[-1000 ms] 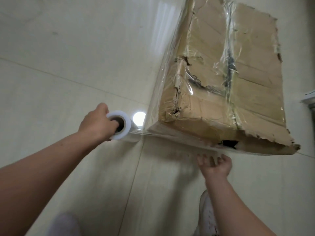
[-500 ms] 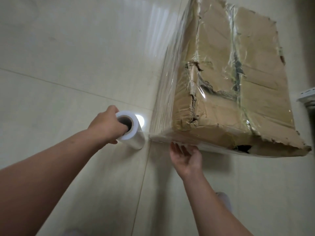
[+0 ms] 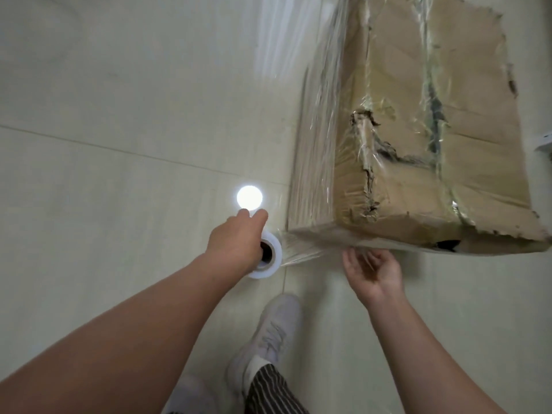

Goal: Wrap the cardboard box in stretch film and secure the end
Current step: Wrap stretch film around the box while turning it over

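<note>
A worn, torn cardboard box stands on the tiled floor at the upper right, its left and near sides covered in clear stretch film. My left hand grips the white film roll at the box's near left corner, thumb in the core. A short stretch of film runs from the roll to that corner. My right hand is palm up with loosely spread fingers just below the box's near bottom edge, touching the loose film there.
My white shoe and striped trouser leg stand on the pale floor tiles just behind the roll. A lamp's bright reflection lies on the floor beyond my left hand. A white object shows at the right edge.
The roll has come nearer to me and stands more upright at the corner. My right hand slid right along the bottom edge and dropped slightly. My foot has stepped into view.
</note>
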